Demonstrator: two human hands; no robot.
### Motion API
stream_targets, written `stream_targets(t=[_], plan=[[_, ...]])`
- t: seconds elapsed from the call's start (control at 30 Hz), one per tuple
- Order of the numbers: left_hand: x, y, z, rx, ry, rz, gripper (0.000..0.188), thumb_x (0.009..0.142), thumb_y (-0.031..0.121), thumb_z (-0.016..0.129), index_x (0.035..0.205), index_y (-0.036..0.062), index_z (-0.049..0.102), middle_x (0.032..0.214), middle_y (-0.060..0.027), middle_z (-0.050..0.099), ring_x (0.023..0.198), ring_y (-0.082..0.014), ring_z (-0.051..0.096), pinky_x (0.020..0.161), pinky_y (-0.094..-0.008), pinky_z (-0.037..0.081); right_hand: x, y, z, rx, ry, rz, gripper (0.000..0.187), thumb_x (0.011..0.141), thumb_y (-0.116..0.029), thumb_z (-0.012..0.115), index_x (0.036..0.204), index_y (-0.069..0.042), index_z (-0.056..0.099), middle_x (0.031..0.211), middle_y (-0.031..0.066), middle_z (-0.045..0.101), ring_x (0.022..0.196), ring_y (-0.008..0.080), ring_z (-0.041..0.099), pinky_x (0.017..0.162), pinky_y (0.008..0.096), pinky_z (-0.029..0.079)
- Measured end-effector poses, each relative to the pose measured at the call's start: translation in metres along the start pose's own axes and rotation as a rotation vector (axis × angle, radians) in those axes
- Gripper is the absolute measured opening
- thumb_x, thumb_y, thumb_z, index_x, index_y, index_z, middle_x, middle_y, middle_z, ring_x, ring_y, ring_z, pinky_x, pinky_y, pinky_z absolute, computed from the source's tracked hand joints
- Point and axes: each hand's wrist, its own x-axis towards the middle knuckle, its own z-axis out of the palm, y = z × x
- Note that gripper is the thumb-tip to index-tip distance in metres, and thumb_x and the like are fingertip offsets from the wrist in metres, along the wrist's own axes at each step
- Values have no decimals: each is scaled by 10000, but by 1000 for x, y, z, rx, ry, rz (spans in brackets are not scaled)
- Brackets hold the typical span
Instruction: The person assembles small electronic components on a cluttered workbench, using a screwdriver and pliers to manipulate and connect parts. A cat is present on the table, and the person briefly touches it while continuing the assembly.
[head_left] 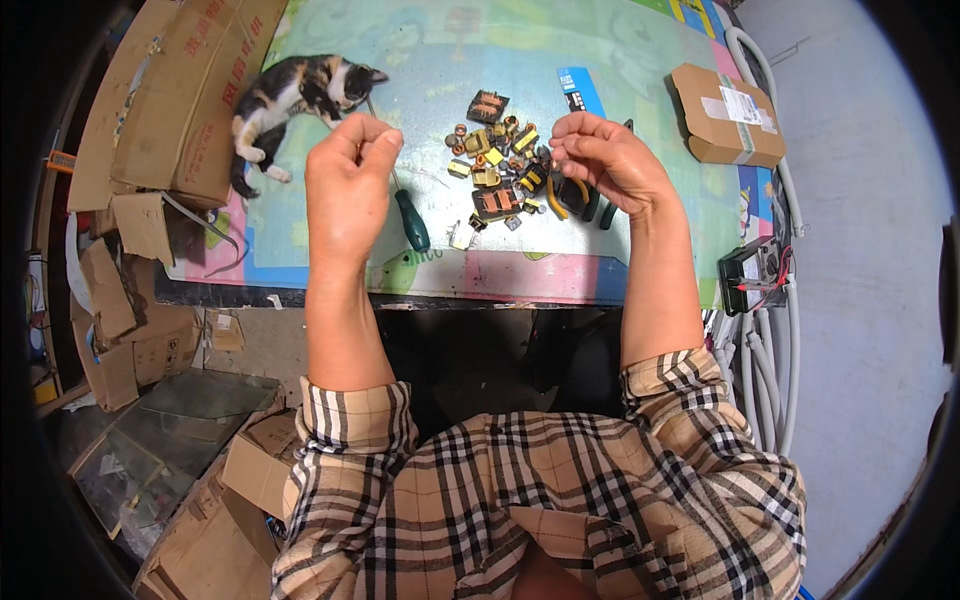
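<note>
My left hand (348, 190) is raised over the table's near left part, fingers curled and thumb pressed on the forefinger. Whether something thin sits in that pinch I cannot make out. Across from it, my right hand (612, 165) has its thumb and fingertips together; anything in them is too small to name. Between the two lies a pile of small transformers and copper coils (490, 165). Beside my left wrist rests a screwdriver with a dark green handle (412, 222). Pliers with yellow-orange handles (557, 200) lie partly hidden under my right hand.
A calico cat (290, 100) lies on the table at the left, next to a big cardboard box (190, 100). A taped small carton (728, 115) sits at the right, with a black meter and red leads (750, 275) at the edge. A blue card (580, 92) lies behind my right hand.
</note>
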Motion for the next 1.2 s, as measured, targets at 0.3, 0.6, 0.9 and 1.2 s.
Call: stream_targets(t=[0.3, 0.6, 0.9, 1.2], plan=[[-2, -2, 18, 28, -173, -12, 118, 872, 84, 620, 784, 10, 590, 677, 70, 468, 622, -32, 364, 555, -210, 299, 6, 12, 21, -373, -21, -32, 200, 863, -35, 565, 1046, 37, 602, 923, 74, 625, 836, 137, 636, 683, 239, 515], [-3, 7, 24, -171, -190, -32, 103, 892, 103, 620, 831, 21, 614, 695, 61, 512, 588, -18, 359, 525, -193, 284, 8, 47, 64, -909, -160, -322, 218, 859, -191, 646, 973, -5, 636, 950, 103, 579, 752, 162, 615, 728, 302, 488], [-1, 8, 10, -194, -139, -54, 105, 884, 124, 638, 833, 34, 622, 685, 67, 509, 567, -12, 345, 498, -191, 263, 11, 43, 57, -781, -17, -278, 303, 826, -128, 689, 1059, 13, 556, 902, 78, 593, 695, 115, 583, 638, 264, 488], [0, 10, 8, -415, -131, -181, 92, 863, 128, 665, 842, 48, 623, 667, 53, 503, 536, -31, 352, 493, -193, 270, 12, 60, 66, -1175, -187, -425, 220, 937, -192, 512, 902, 9, 594, 876, 85, 589, 930, 237, 579, 839, 349, 453]])
